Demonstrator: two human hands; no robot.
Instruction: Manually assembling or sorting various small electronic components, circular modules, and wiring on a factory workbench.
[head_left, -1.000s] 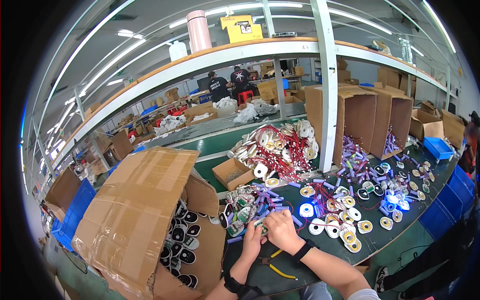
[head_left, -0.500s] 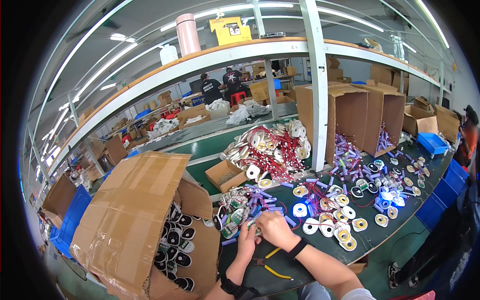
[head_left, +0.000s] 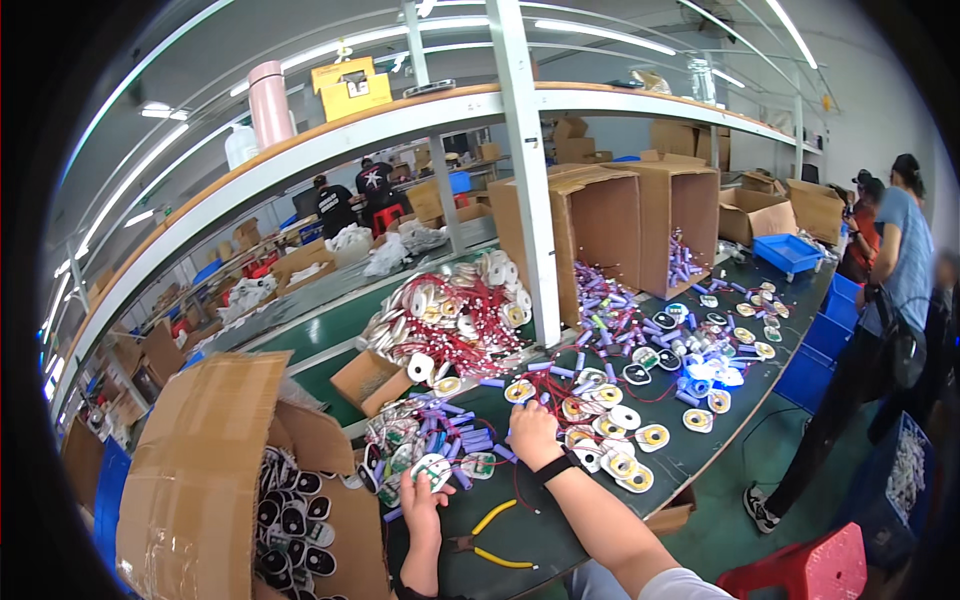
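Observation:
My left hand (head_left: 422, 508) grips a white rounded plastic piece with a green circuit board (head_left: 432, 470), fingers along its edge. To the right, my right hand (head_left: 534, 432) reaches over the table with its fingers curled together beside red wires; what they pinch, if anything, is hidden. Purple cylindrical battery cells (head_left: 476, 440) with thin wires lie between and beyond my hands. Right of my right hand spreads a cluster of white discs with yellow rings (head_left: 620, 464). Yellow-handled pliers (head_left: 494, 514) lie between my forearms.
A large cardboard box (head_left: 190, 460) of black-and-white pieces stands at left. Behind lie a heap of white discs with red wires (head_left: 450, 315) and a small carton (head_left: 368, 382). A white post (head_left: 530, 200) rises at the back. Right are a red stool (head_left: 810, 570) and a standing person (head_left: 900, 250).
My hands have separated: the right moved away from the left toward the wires and discs, while the left keeps the circuit-board piece. The view has turned right, bringing a standing person into sight.

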